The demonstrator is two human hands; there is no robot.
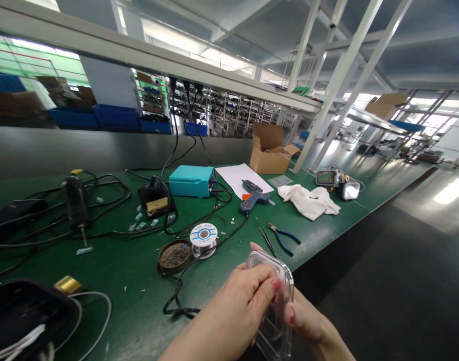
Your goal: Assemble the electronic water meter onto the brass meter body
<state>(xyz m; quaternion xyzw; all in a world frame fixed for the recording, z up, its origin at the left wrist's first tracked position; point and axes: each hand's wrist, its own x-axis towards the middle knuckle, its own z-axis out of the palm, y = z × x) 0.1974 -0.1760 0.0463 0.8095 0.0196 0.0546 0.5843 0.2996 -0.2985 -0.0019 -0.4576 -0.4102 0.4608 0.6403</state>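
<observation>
Between both hands, at the front edge of the bench, is a clear plastic cover (287, 281) shaped like a rounded rectangular shell. My left hand (248, 296) is closed, its fingers bent against the inner face of the cover. From the right side, my right hand (306, 318) grips the same cover with the thumb over its rim; most of its other fingers are hidden behind the plastic. Just beyond the cover lie tweezers (267, 239) and blue-handled cutting pliers (284, 238). Farther off is a blue-grey glue gun (255, 198).
A solder spool (203, 239) and a round tin of residue (174, 256) stand left of my hands. Behind are a teal soldering station (191, 180), a white cloth (308, 201), a cardboard box (272, 155) and lamp units (338, 181). An electric screwdriver (75, 203) and cables lie left.
</observation>
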